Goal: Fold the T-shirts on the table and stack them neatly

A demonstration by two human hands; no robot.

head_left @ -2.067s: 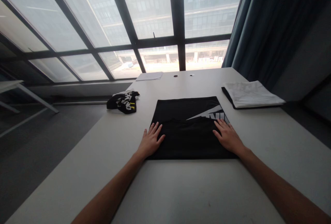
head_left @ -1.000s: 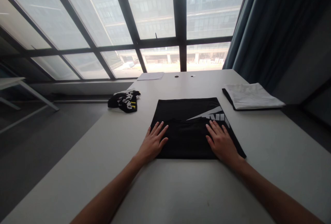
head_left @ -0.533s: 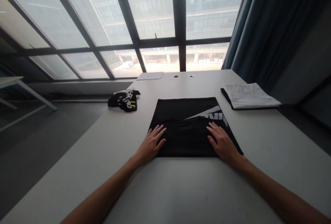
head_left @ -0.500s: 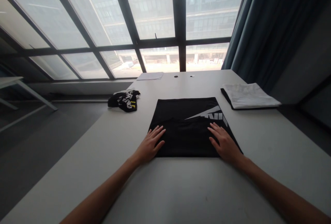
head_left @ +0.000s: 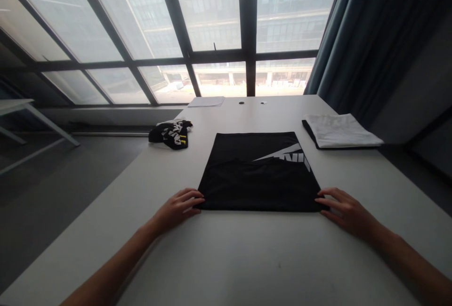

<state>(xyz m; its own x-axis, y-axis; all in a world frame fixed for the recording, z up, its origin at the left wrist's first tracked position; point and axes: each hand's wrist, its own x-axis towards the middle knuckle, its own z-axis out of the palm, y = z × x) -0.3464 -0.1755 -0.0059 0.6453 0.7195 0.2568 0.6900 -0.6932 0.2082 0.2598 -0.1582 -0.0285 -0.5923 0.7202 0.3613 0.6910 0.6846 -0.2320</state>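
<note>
A folded black T-shirt (head_left: 259, 174) with a white print lies flat on the white table (head_left: 247, 259) in front of me. My left hand (head_left: 178, 206) is at the shirt's near left corner, with its fingers curled and pinching the edge. At the near right corner, my right hand (head_left: 346, 211) has its fingertips closed on the cloth. Both forearms reach in from the bottom of the view.
A folded white garment (head_left: 341, 131) on a dark one lies at the right edge of the table. A crumpled black, white and yellow cloth (head_left: 171, 134) sits at the left edge. A sheet of paper (head_left: 206, 101) lies at the far end by the windows. A curtain hangs on the right.
Both hands have slid off the top of the shirt, back and outward to its near corners. Their fingers went from flat to curled on the edge.
</note>
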